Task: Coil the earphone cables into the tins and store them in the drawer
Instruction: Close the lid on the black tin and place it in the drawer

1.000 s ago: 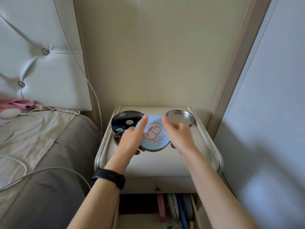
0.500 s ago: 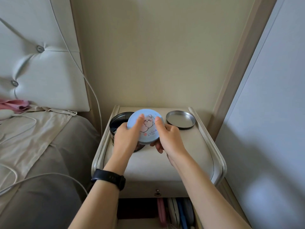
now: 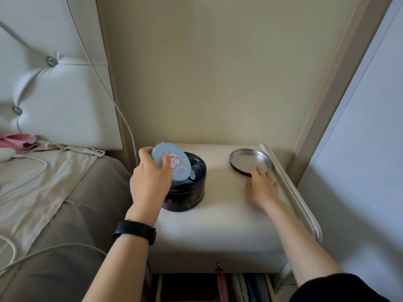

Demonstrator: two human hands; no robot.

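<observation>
A large black round tin (image 3: 192,195) stands open on the left of the cream nightstand top (image 3: 220,219). My left hand (image 3: 150,182) grips a small light-blue tin with a bunny picture (image 3: 172,163), tilted and partly lowered into the black tin. The black tin's silver lid (image 3: 248,161) lies upside down at the back right of the nightstand. My right hand (image 3: 262,186) reaches to the lid with straight fingers, fingertips touching its near rim. Other contents of the black tin are mostly hidden. No earphone cable shows.
An open drawer (image 3: 218,286) below the nightstand holds pink, white and blue items standing on edge. A bed (image 3: 43,192) with white charging cables (image 3: 26,184) lies at left. A raised rail (image 3: 290,188) runs along the nightstand's right edge; a grey wall panel stands at right.
My right hand let go of the blue tin and moved right to the silver lid. My left hand alone carried the blue tin left and tilted it down into the black tin.
</observation>
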